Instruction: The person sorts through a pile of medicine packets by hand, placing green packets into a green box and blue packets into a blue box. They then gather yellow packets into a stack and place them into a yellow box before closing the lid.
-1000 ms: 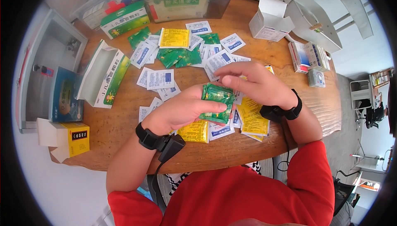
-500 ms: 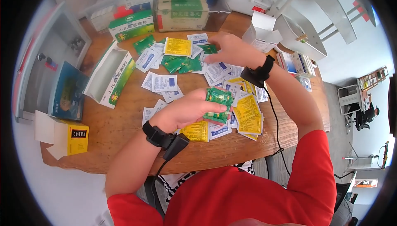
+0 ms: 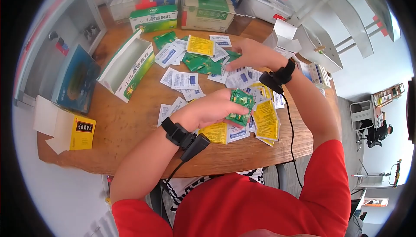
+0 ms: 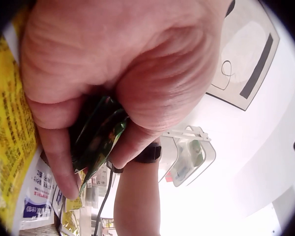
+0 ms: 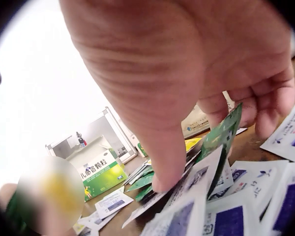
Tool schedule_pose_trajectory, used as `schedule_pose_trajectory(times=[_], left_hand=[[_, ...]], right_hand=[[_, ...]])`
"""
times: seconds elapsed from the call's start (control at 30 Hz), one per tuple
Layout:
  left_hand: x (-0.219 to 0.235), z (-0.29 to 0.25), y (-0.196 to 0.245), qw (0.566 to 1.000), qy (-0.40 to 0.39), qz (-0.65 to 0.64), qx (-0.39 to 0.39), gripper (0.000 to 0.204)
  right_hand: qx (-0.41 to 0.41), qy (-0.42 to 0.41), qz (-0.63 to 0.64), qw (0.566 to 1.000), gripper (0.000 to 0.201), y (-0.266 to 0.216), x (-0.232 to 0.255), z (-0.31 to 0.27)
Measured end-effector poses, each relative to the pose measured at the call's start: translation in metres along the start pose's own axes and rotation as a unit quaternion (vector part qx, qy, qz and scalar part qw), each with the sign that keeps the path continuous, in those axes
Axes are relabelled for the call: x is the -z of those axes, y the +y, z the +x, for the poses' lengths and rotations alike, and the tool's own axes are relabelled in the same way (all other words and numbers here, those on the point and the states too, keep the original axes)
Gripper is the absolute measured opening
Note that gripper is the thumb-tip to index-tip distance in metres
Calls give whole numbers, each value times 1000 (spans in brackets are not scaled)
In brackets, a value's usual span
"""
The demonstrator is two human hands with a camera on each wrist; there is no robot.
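Observation:
In the head view the left hand (image 3: 216,108) grips a small stack of green packets (image 3: 241,102), thumb across the top, above yellow packets (image 3: 215,132). Seen from the left wrist, the dark green packets (image 4: 101,135) lie between thumb and fingers. Farther up the table, the right hand (image 3: 255,55) is at a green packet (image 3: 233,55) on the right side of the pile. From the right wrist, that green packet (image 5: 221,140) stands tilted between thumb and fingers, with white packets (image 5: 196,189) leaning beside it; whether the fingertips pinch it I cannot tell.
An open green-and-white box (image 3: 130,70) lies left of the pile, and an open yellow box (image 3: 82,133) sits at the table's left edge. Clear bins (image 3: 208,11) line the back. A white carton (image 3: 282,37) stands at the right, and a cable hangs from the right wrist.
The right hand has moved from above the left hand to the pile's right side, at the green packet. The left hand still grips its stack. The head view has shifted slightly.

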State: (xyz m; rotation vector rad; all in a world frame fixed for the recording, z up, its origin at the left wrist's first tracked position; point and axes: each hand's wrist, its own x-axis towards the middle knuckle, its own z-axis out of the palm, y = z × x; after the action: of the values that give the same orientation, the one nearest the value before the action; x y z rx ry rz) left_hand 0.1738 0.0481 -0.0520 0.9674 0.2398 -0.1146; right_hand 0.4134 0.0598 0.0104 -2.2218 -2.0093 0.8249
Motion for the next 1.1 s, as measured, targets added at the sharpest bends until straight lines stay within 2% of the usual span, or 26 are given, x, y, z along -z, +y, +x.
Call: schedule_pose_trajectory(times=[0.13, 0.2, 0.23, 0.3, 0.33, 0.4, 0.43, 0.5, 0.53, 0.6, 0.63, 0.7, 0.73, 0.87, 0.97, 1.1], left_hand=[[0, 2, -1, 1000, 8, 1, 2, 33], [-1, 1, 0, 1000, 6, 1, 5, 33], [-2, 0, 1, 1000, 4, 0, 6, 33], [-5, -2, 3, 1000, 11, -2, 7, 33], [-6, -2, 4, 1000, 18, -5, 6, 33], [-3, -1, 2, 1000, 17, -2, 11, 38], [-2, 0, 2, 1000, 16, 0, 15, 42], [-1, -1, 3, 1000, 10, -13, 13, 43], [-1, -2, 4, 1000, 2, -25, 11, 45], [1, -1, 5, 999, 2, -45, 14, 44], [1, -1, 5, 998, 3, -67, 14, 44], [-1, -3, 8, 996, 23, -86, 18, 44], [-3, -4, 9, 993, 42, -106, 16, 43], [-3, -5, 12, 992, 49, -117, 13, 43], [-3, -4, 13, 992, 48, -117, 22, 46], [-6, -6, 15, 994, 54, -97, 11, 51]], right_hand=[[-7, 18, 35, 999, 39, 6, -1, -9], [-6, 36, 133, 990, 34, 11, -3, -18], [-6, 37, 134, 990, 34, 15, -3, -21], [-9, 94, 182, 979, 34, 25, -3, -27], [-9, 94, 183, 979, 34, 28, -1, -33], [-18, 181, 140, 973, 34, 33, 4, -47], [-17, 181, 140, 973, 34, 41, 3, -51], [12, 273, 242, 931, 31, 58, -1, -57], [10, 274, 245, 930, 31, 53, 0, -65], [-17, 240, 380, 893, 22, 34, 1, -88], [-19, 241, 384, 891, 22, 30, -6, -93], [51, 201, 518, 830, 24, 21, -20, -98], [53, 175, 529, 829, 35, 16, -22, -102], [73, 150, 519, 838, 44, 7, -28, -111], [70, 102, 506, 854, 44, 5, -29, -114], [55, 70, 514, 853, 40, 11, -45, -108]])
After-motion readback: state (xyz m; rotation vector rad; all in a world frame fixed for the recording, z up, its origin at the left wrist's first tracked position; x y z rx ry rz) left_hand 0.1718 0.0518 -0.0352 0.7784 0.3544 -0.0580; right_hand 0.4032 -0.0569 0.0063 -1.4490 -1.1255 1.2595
